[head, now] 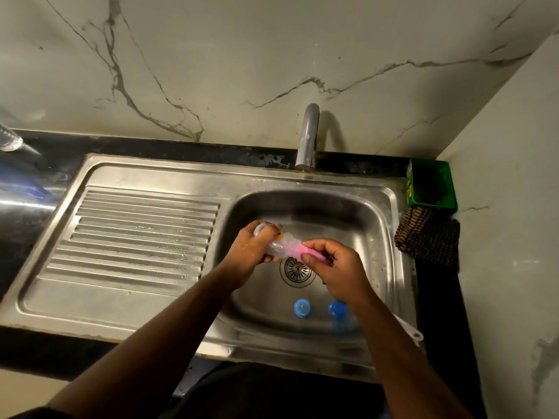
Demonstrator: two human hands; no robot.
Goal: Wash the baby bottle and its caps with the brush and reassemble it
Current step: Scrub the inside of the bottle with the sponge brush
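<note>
Nearest, at about six o'clock in the basin of the sink [375, 207], two blue caps lie apart from each other on the steel: a lighter ring-shaped cap [302, 306] and a darker cap [338, 308], the latter partly hidden by the right forearm; set down there, I judge, so that they wait within reach and any drips go to the drain [298, 269]. Just beyond, over that drain, the right hand [338, 267] has its fingers curled round the pink handle of the brush [311, 254], whose pale bristle head is pushed into the mouth of the clear baby bottle [276, 247]. The left hand [251, 252] grips the bottle round its body, tilted with the base towards ten o'clock and the mouth towards the brush, which probably steadies it against the scrubbing (the caps look untouched so far, though I cannot tell whether they are clean). Farther off, at twelve o'clock, the tap [308, 137] shows no water running. At two o'clock on the counter [45, 152] stands a green box [432, 186], with a dark patterned cloth [429, 234] just in front of it.
</note>
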